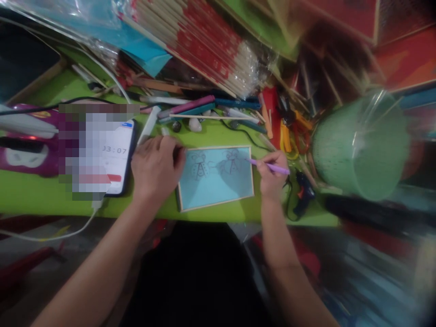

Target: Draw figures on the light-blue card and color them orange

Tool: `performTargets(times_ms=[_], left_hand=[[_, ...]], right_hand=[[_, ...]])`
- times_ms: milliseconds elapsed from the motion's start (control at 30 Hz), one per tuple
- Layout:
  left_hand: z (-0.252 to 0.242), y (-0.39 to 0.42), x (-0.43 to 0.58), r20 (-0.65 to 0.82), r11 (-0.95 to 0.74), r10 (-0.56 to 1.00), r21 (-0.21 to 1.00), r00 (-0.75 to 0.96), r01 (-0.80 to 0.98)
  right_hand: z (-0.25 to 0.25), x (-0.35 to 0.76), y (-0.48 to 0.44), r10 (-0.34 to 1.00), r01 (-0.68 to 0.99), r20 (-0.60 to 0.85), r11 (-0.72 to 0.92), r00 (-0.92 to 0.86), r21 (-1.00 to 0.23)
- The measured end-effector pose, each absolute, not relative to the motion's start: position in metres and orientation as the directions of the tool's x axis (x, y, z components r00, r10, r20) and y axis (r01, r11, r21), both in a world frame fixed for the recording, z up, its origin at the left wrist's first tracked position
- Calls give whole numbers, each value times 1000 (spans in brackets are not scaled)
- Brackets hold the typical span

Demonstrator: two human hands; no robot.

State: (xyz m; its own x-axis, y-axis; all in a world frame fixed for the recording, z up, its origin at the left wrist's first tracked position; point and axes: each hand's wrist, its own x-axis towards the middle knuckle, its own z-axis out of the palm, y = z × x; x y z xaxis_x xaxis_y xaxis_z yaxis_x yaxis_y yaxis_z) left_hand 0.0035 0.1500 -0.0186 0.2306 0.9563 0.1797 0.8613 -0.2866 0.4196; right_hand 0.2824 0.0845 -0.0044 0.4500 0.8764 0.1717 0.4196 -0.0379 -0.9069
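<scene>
A light-blue card with a thin pale wooden frame (217,193) lies on the green table, bearing two dark line drawings of bow-like figures in its upper half. My right hand (273,175) pinches a purple pen (277,169), whose tip touches or hovers just over the card near its right edge. At the card's left edge rests my left hand (157,165), its fingers curled down and its thumb side against the frame. What is under those fingers is hidden. A white marker (150,125) lies just beyond the left hand.
A phone with a cable (119,159) lies left, partly pixelated, beside a purple device (30,159). Several pens (192,104) and bundled sticks (204,41) fill the back. Right of my hand are orange-handled tools (288,138), a glue gun-like dark tool (303,193) and a green bin (361,150).
</scene>
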Motion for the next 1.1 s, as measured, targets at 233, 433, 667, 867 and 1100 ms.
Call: performTargets(times_ms=[233, 433, 667, 867, 1100], left_hand=[[-19, 150, 3, 189, -284, 957, 439, 221, 852], [-18, 151, 4, 143, -250, 968, 472, 206, 846], [-15, 152, 4, 99, -222, 975, 485, 199, 846], [-15, 152, 4, 86, -217, 976, 453, 200, 865], [-16, 151, 5, 106, -222, 975, 432, 195, 874]], right_hand=[[0, 280, 81, 899, 384, 148, -24, 413, -923], [-2, 280, 81, 910, 403, 140, -32, 389, -915], [0, 279, 82, 913, 461, 171, -21, 371, -887], [-2, 281, 81, 922, 413, 149, -13, 358, -911], [-4, 281, 81, 897, 425, 195, 9, 396, -905]])
